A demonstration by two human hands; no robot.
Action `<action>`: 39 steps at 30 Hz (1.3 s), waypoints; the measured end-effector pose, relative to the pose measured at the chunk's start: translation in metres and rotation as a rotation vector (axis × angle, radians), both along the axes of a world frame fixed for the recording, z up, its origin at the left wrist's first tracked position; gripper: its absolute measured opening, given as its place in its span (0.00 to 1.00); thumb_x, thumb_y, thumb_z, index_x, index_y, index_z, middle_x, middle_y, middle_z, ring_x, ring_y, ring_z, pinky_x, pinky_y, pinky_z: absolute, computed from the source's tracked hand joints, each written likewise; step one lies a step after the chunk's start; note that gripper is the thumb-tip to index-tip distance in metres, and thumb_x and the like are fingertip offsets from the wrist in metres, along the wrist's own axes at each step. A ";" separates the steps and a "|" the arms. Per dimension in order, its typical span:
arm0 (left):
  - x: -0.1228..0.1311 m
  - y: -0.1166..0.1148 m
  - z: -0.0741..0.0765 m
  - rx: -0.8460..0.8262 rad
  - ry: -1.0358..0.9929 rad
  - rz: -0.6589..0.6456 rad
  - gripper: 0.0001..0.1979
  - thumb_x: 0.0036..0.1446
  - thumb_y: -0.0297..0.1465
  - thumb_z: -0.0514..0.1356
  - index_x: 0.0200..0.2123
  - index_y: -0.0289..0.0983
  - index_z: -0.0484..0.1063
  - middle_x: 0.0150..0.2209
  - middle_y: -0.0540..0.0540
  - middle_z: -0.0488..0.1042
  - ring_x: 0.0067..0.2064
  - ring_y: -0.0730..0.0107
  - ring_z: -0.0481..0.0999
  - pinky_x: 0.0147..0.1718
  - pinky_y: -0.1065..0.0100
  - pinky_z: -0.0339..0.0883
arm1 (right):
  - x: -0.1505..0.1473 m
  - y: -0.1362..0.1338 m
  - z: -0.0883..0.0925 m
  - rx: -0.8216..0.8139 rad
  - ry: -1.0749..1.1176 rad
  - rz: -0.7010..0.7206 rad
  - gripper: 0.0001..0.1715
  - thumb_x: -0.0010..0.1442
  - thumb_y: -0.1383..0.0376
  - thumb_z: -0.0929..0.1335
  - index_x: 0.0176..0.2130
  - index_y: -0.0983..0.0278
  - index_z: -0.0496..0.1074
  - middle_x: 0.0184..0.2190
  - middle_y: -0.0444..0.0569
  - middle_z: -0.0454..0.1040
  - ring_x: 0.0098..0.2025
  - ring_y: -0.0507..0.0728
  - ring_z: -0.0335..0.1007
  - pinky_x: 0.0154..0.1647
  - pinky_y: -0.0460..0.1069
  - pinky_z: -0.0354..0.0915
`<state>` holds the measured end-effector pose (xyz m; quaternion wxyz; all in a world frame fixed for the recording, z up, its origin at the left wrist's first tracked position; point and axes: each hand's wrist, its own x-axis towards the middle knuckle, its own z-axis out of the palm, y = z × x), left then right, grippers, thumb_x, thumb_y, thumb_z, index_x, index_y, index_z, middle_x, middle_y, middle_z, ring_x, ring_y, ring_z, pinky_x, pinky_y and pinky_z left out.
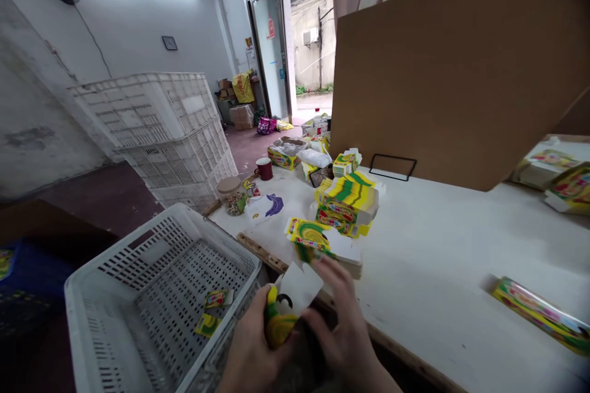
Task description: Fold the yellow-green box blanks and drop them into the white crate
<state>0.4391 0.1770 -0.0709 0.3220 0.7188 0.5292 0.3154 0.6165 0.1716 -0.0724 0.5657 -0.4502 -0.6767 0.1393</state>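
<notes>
Both my hands hold one small yellow and green carton (282, 313) at the near table edge, its white flap standing up. My left hand (251, 350) grips the carton's lower left side with closed fingers. My right hand (343, 322) wraps the right side, fingertips on the flap. Just beyond lies a low stack of flat carton blanks (318, 241), and a taller stack (348, 199) stands farther back. A white plastic crate (115, 295) sits to my left, with two small folded cartons (212, 310) on its floor.
A large brown cardboard sheet (461, 67) leans upright at the table's back. Stacked white crates (161, 135) stand at left. A red mug (264, 168), a jar and boxes crowd the far table end. A wrapped colourful pack (544, 314) lies at right.
</notes>
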 end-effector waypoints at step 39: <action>0.010 -0.004 -0.027 0.047 -0.046 0.103 0.33 0.42 0.31 0.64 0.55 0.38 0.61 0.48 0.38 0.75 0.50 0.50 0.76 0.49 0.51 0.70 | 0.018 0.001 0.004 -0.548 -0.126 0.479 0.34 0.50 0.74 0.72 0.55 0.57 0.72 0.63 0.55 0.62 0.64 0.63 0.59 0.64 0.58 0.58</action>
